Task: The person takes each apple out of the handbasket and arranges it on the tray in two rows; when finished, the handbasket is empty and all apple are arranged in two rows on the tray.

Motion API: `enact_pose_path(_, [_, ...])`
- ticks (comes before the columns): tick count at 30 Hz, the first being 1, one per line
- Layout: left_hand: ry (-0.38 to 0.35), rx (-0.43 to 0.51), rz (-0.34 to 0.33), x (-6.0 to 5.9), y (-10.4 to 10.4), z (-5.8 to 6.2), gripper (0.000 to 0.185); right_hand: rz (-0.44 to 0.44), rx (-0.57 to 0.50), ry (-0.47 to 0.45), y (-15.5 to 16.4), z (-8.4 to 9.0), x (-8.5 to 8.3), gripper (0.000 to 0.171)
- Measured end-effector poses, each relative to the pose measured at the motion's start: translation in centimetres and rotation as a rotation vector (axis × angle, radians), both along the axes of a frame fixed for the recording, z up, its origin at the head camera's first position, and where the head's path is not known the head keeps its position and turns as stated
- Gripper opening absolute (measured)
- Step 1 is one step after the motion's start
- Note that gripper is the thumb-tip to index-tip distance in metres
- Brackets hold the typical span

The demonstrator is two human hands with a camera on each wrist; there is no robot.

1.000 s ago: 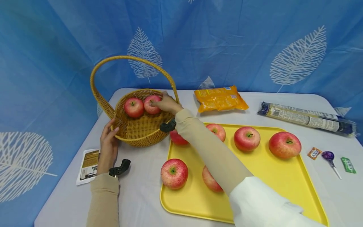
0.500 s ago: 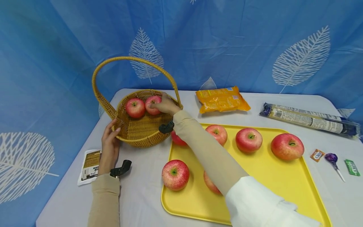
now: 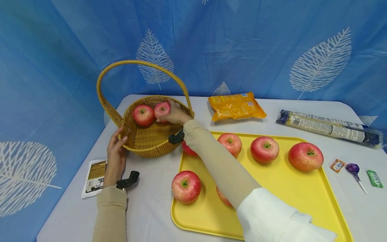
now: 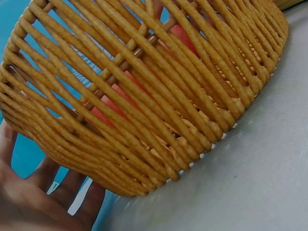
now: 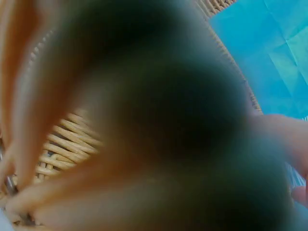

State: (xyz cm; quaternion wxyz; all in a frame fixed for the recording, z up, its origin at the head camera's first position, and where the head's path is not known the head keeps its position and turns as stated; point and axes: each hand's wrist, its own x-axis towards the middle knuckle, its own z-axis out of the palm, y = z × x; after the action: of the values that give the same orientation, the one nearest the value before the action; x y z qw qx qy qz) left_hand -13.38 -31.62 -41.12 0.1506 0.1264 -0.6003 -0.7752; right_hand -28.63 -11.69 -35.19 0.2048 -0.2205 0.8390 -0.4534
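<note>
The apple point(image 3: 162, 110) sits in the far part of the woven basket point(image 3: 148, 143), right beside another apple point(image 3: 143, 114), and the right hand point(image 3: 174, 113) has its fingers curled round it. The left hand point(image 3: 116, 147) rests on the near left rim of the basket and holds it; its fingers look fairly straight. To do this well, the left hand should hold the basket firm so it does not slide on the bench point(image 3: 145, 208), and the right hand should set its apple down softly so it does not bump the other one. The tall basket handle point(image 3: 140, 64) arches over the top, so the right arm must stay low under it. Just right of the basket is a yellow tray point(image 3: 302, 201) with more apples, and the right sleeve point(image 3: 217, 158) crosses over it. Far off lie an orange snack bag point(image 3: 235, 106), a long wrapped pack point(image 3: 329, 127), a lollipop point(image 3: 352, 168) and small sweets. A paper packet point(image 3: 93, 176) lies near the left wrist. The right wrist view is too blurry to tell much.
</note>
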Motion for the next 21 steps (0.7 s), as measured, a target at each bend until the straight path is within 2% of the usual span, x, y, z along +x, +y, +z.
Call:
enact_pose_path(7, [0.003,0.004,0.006,-0.06,-0.07,-0.10,0.045,-0.073,0.040,0.054,0.00,-0.11,0.47,0.095])
enact_pose_path(21, [-0.011,-0.017,-0.001,0.08,0.12,0.08,0.046,-0.072,0.129,0.129,-0.19,-0.66,0.60,0.084])
